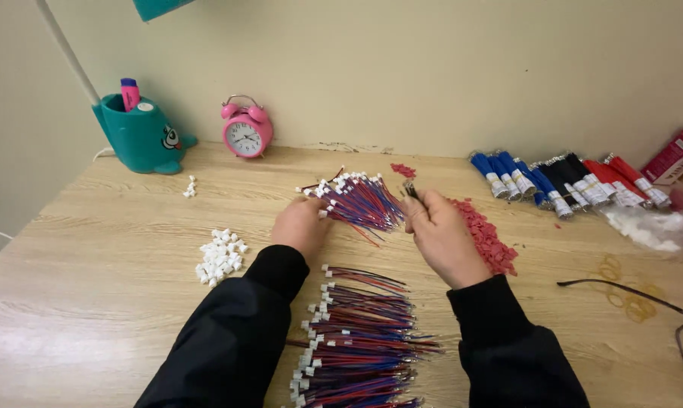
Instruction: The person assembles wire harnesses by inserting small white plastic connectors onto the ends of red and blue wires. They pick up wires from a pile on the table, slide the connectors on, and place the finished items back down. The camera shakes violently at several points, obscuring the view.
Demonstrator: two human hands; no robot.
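While thin wires (360, 202) fan, hands pinch.

Two wire-lead piles (360, 200), one pink alarm clock (245, 133), one teal lamp base (139, 138)

Soft, even, warm light from above; faint shadows under both hands; the moving hands look slightly blurry

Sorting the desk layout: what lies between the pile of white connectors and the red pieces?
In the head view, both hands, left and right, with the fanned wire bundle between them.
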